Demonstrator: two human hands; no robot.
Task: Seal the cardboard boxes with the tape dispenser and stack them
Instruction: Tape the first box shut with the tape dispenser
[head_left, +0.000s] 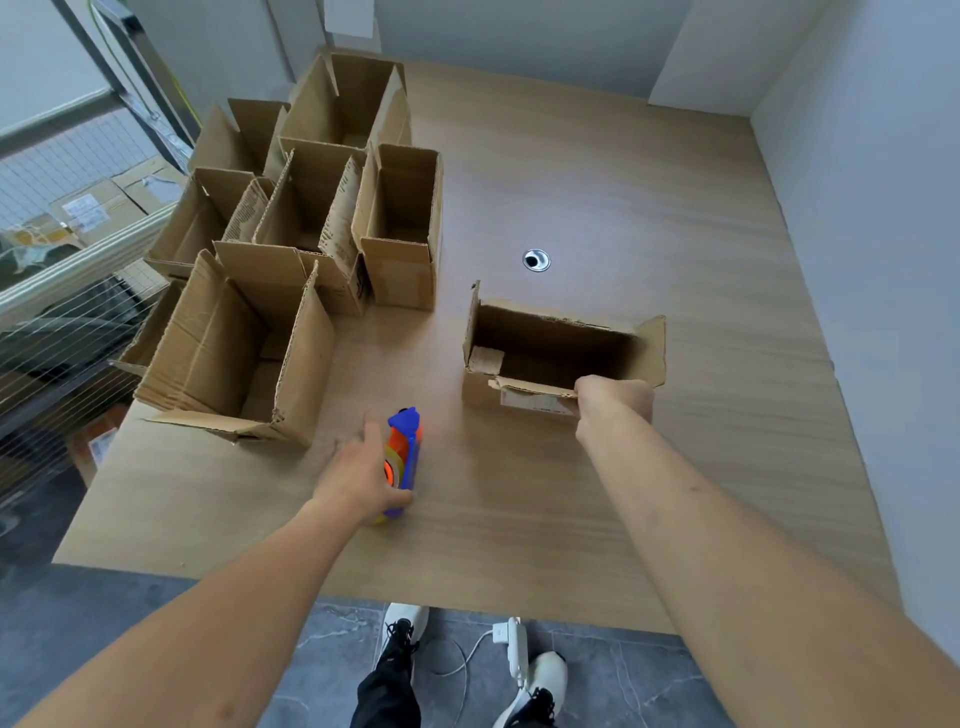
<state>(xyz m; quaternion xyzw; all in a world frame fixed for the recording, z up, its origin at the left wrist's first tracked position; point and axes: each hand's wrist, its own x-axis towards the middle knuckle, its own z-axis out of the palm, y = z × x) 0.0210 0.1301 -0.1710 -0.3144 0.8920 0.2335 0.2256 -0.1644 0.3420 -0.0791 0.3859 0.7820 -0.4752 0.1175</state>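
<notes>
At lower centre, the blue-and-orange tape dispenser (404, 457) is gripped by the left hand (358, 475), fingers curled round it on the wooden table (649, 208). Right of centre, the near flap of an open cardboard box (561, 353) is pinched by the right hand (613, 402). More open boxes (311, 218) are clustered at upper left, beside a cable grommet (536, 260) and grey walls.
</notes>
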